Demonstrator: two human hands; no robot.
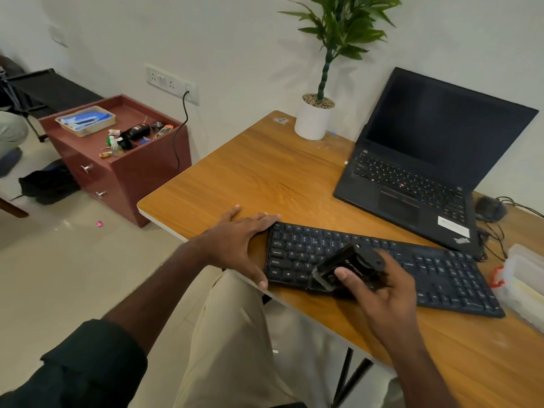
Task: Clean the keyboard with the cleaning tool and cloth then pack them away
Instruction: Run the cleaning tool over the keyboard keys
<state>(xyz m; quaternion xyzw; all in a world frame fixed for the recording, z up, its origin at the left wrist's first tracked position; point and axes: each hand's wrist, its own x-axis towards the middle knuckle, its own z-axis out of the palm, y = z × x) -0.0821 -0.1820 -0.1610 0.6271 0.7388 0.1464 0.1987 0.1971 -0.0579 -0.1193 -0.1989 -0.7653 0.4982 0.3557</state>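
— What are the fingers doing right now?

— The right hand (379, 287) is curling its fingers (343, 273) and thumb round the black cleaning tool (341, 266), gripping it and tilting it over the lower left keys of the keyboard (426, 270). Whether the tool's end is touching the keys, I cannot tell. The left hand (235, 240) is lying flat with straight, spread fingers (266, 218), pressing on the worktop (265, 172) and touching the keyboard's left edge.

— And where is the keyboard sitting?

— It is lying slantwise along the near edge of the worktop, at six o'clock from the open laptop (426, 160), whose screen is showing dark. The keyboard's far right corner is lying just beside the laptop's front edge.

— What else is lying around it?

— At three o'clock from the keyboard a clear plastic box (527, 290) with a red clasp is sitting at the worktop's right edge. At eleven o'clock from the laptop a potted plant (315, 116) is standing against the wall. Off the worktop, at nine o'clock, a reddish drawer cabinet (129, 172) is carrying a tray (85, 120) and small clutter.
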